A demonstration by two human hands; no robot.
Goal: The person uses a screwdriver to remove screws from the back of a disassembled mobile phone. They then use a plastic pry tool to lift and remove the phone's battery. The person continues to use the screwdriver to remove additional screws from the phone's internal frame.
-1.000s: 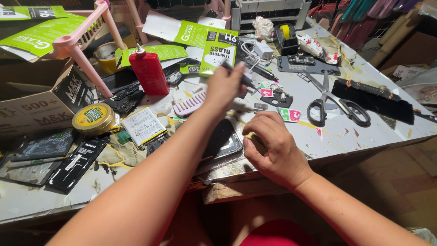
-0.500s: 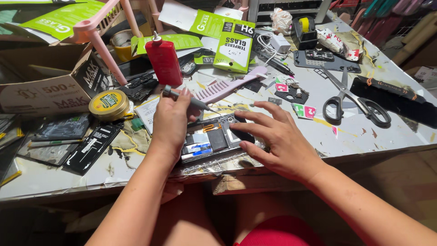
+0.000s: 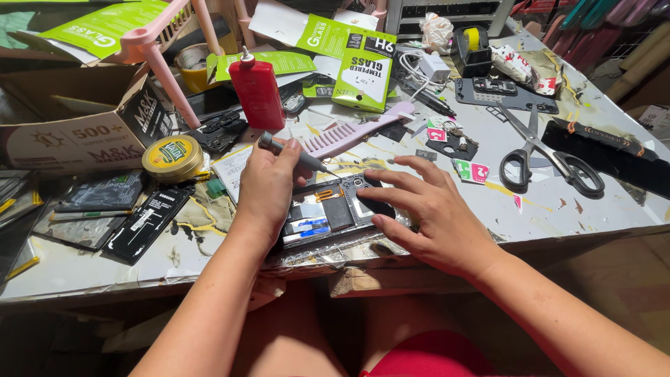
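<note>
Item: opened phone [image 3: 335, 213], back off, near tabletop [image 3: 614, 202] edge — screwdriver work.
My left hand [image 3: 269, 185] has its fingers closed round the screwdriver [image 3: 296, 155], tip angled at the phone's upper edge; right hand [image 3: 433, 213], fingers spread and holding nothing, pins the phone — I judge steady pressure and an upright tip best.

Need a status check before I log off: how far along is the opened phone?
Done: phone lies open, insides exposed. In hand: left hand holds screwdriver, its tip beside the phone's top edge; right hand steadies it. Left: no back cover on it, so closing remains.
</note>
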